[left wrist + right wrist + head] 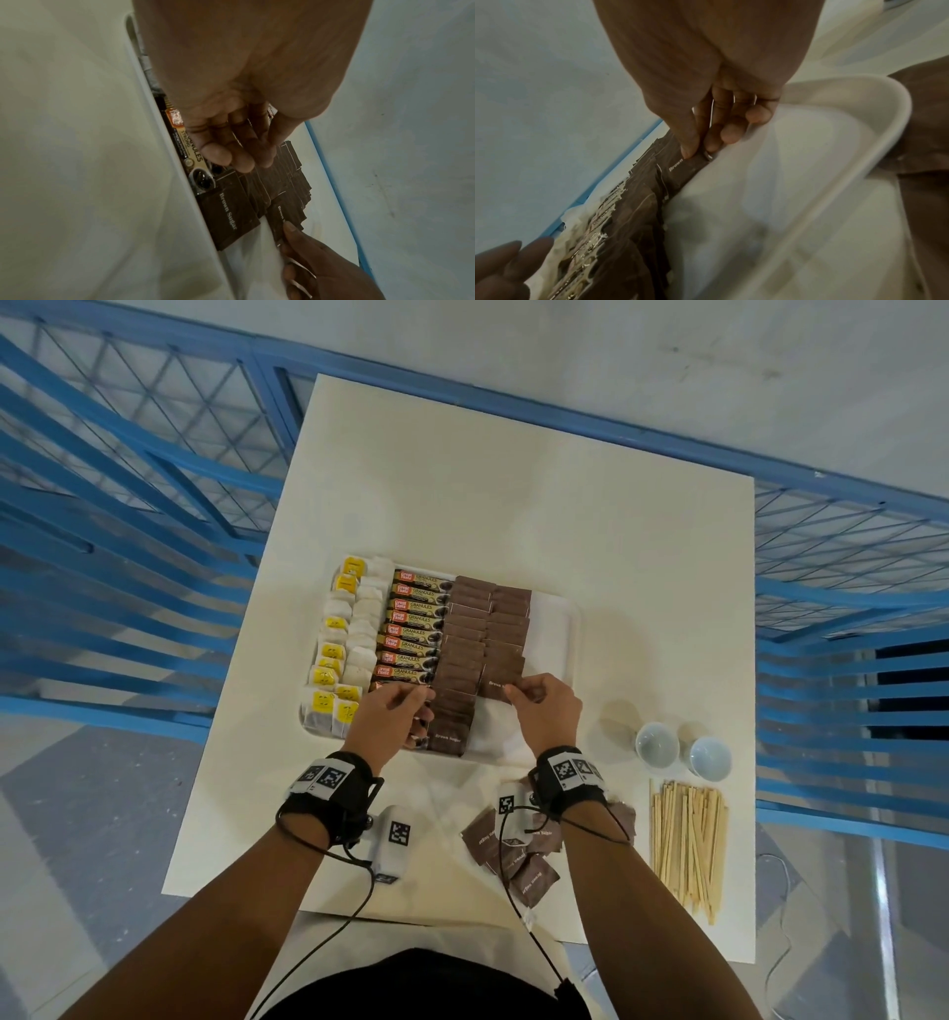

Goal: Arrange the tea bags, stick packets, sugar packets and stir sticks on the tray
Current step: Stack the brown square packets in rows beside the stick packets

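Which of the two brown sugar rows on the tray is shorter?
The right-hand brown sugar row, next to the tray's bare part; it ends at the right hand, while the left-hand row reaches the near rim.

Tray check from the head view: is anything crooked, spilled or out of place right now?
Nothing spilled or damaged. The second column of brown sugar packets stops short, where the right hand pinches the nearest one. Loose sugar packets lie jumbled on the table, and the stir sticks are off the tray.
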### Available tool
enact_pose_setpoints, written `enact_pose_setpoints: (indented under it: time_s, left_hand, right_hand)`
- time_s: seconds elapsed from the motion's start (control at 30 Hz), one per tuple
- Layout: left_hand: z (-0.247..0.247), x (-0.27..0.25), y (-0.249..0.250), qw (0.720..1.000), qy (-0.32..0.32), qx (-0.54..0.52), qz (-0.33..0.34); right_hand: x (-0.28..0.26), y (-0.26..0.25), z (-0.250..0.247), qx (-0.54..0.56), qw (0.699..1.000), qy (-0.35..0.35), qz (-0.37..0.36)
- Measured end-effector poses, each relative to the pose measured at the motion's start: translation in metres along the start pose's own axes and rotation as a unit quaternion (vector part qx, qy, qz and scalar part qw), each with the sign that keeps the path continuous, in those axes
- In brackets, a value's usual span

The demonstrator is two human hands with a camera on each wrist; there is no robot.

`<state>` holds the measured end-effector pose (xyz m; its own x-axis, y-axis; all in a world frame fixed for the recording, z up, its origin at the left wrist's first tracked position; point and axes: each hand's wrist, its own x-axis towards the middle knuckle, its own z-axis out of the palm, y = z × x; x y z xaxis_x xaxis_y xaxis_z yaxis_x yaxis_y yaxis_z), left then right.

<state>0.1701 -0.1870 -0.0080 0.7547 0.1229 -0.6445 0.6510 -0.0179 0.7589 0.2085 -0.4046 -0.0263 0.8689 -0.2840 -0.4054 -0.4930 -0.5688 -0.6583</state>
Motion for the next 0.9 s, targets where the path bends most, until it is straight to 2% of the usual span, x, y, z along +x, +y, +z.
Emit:
enact_pose_setpoints:
  time_s: [0.4, 0.53, 0.7, 0.83, 0.9]
  left_hand:
    - [0.002, -0.004, 0.0, 1.0, 0.001, 0.016, -0.001]
    - [0.01, -0.014, -0.002, 1.0, 0.0, 0.022, 0.011]
    - [0.025, -0.034, -0.017, 0.996, -0.01, 0.083, 0.045]
    - [0.037, -0.055, -0.041, 0.988, -0.036, 0.136, 0.07]
    - [0.044, -0.063, -0.053, 0.975, -0.064, 0.19, 0.098]
  right_hand:
    - [-0.006, -0.001, -0.009, 0.002, 1.0, 0.003, -0.004]
    - [-0.013, 0.008, -0.019, 0.014, 0.999, -0.002, -0.032]
    - [-0.032, 0.022, -0.036, 0.077, 0.994, -0.058, -0.047]
    - [-0.053, 0.036, -0.048, 0.078, 0.991, -0.09, -0.061]
    - [-0.064, 0.046, -0.053, 0.065, 0.991, -0.096, -0.059]
